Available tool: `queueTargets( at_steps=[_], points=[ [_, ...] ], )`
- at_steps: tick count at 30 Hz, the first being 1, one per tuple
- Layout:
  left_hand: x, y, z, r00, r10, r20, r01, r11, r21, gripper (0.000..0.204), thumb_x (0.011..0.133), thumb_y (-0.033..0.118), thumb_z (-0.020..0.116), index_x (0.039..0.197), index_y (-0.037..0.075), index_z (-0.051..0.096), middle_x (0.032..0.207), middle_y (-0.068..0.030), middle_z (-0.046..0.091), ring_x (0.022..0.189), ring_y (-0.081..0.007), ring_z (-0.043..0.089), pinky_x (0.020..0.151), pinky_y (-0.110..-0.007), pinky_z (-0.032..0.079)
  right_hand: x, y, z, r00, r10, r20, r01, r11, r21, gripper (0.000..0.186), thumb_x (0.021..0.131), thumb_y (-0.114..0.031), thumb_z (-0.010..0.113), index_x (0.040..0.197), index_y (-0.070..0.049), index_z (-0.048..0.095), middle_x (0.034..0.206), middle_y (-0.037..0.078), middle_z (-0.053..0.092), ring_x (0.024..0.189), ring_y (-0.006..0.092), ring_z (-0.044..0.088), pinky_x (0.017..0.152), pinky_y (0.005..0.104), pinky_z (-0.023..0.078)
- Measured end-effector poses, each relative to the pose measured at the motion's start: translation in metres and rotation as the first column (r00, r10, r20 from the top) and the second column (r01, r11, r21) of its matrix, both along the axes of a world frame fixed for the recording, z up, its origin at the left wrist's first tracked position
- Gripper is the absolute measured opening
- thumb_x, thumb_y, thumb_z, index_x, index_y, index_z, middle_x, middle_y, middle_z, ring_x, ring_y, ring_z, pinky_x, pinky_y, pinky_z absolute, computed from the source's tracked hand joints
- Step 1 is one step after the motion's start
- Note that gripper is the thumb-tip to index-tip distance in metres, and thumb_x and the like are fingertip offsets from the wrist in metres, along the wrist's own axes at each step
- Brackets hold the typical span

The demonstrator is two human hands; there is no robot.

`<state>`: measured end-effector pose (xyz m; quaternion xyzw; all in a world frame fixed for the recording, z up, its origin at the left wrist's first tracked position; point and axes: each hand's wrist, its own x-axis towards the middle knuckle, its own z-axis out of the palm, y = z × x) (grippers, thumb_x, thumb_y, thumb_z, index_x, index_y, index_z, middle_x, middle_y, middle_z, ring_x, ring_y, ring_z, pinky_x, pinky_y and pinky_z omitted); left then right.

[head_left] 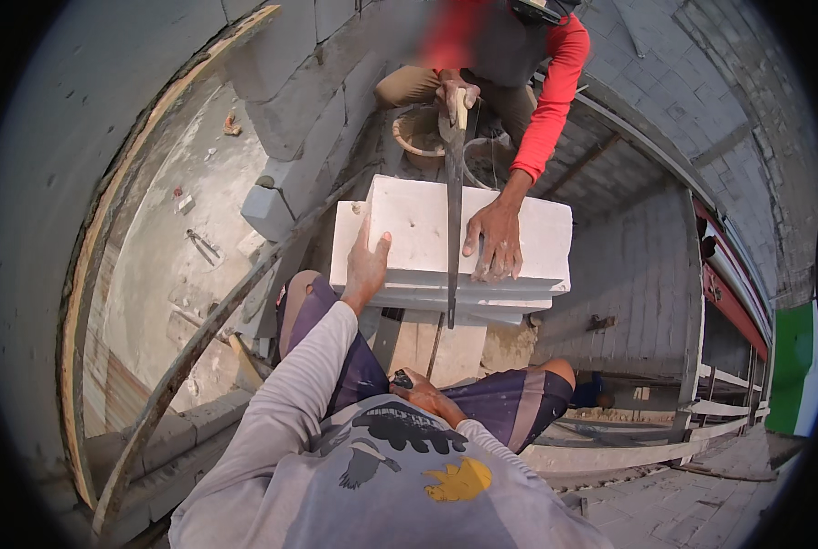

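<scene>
My left hand [367,265] grips the left end of the top white block [409,220] in a stack of light blocks [519,300] in front of me. My right hand [420,393] rests low between my knees, fingers closed on a small dark object that I cannot make out. A co-worker in red sleeves holds a long hand saw [454,210] by its handle over the top block, blade pointing toward me. The co-worker's other hand [494,240] presses flat on that block, right of the blade.
Buckets [416,151] stand behind the blocks. A block wall [281,91] rises at the back left. A long diagonal bar [199,339] runs on my left above a lower floor [153,274] with scattered tools and debris. A framed opening [720,403] lies at the right.
</scene>
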<state>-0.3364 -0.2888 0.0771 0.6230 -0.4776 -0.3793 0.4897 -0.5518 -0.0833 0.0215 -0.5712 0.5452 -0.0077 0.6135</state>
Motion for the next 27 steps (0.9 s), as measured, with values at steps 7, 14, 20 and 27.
queueTargets(
  at_steps=[7, 14, 20, 27],
  points=[
    [0.005, -0.007, 0.002, 1.0, -0.028, 0.01, 0.028, 1.0, 0.003, 0.063, 0.11, 0.025, 0.059, 0.165, 0.002, 0.04, 0.153, -0.0256, 0.059, 0.142, -0.0376, 0.057, 0.12, -0.042, 0.041, -0.002, 0.001, 0.001, 0.993, -0.012, 0.118, 0.002, 0.997, 0.081, 0.05, 0.097, -0.04, 0.071, 0.13, -0.004, 0.062, 0.112, 0.013, 0.07, 0.104, 0.0226, 0.066, 0.096, 0.0372, 0.051],
    [0.006, -0.008, -0.005, 0.999, -0.026, 0.035, 0.026, 1.0, 0.003, 0.064, 0.109, 0.028, 0.06, 0.166, 0.005, 0.041, 0.154, -0.0255, 0.059, 0.143, -0.0393, 0.055, 0.121, -0.043, 0.04, -0.008, 0.0, 0.013, 0.992, -0.063, 0.111, 0.049, 0.991, 0.127, 0.066, 0.096, -0.051, 0.075, 0.141, -0.006, 0.061, 0.126, 0.017, 0.071, 0.11, 0.0249, 0.065, 0.099, 0.0385, 0.051],
    [0.002, -0.007, -0.003, 0.999, -0.033, 0.04, 0.035, 0.998, -0.048, 0.063, 0.109, 0.028, 0.06, 0.165, 0.004, 0.042, 0.155, -0.0253, 0.059, 0.143, -0.0404, 0.056, 0.12, -0.043, 0.041, -0.006, 0.002, 0.006, 0.982, -0.083, 0.17, 0.065, 0.992, 0.107, 0.052, 0.097, -0.038, 0.071, 0.134, -0.003, 0.063, 0.112, 0.012, 0.07, 0.103, 0.0214, 0.064, 0.094, 0.0379, 0.051],
    [0.004, -0.006, -0.001, 0.999, -0.049, 0.023, 0.049, 0.998, -0.035, 0.062, 0.11, 0.026, 0.058, 0.166, 0.005, 0.04, 0.154, -0.0254, 0.059, 0.143, -0.0395, 0.055, 0.12, -0.043, 0.04, -0.007, 0.006, -0.009, 0.979, -0.133, 0.155, 0.109, 0.982, 0.155, 0.057, 0.097, -0.045, 0.079, 0.132, -0.003, 0.063, 0.113, 0.012, 0.071, 0.099, 0.019, 0.062, 0.091, 0.0366, 0.051]
  ],
)
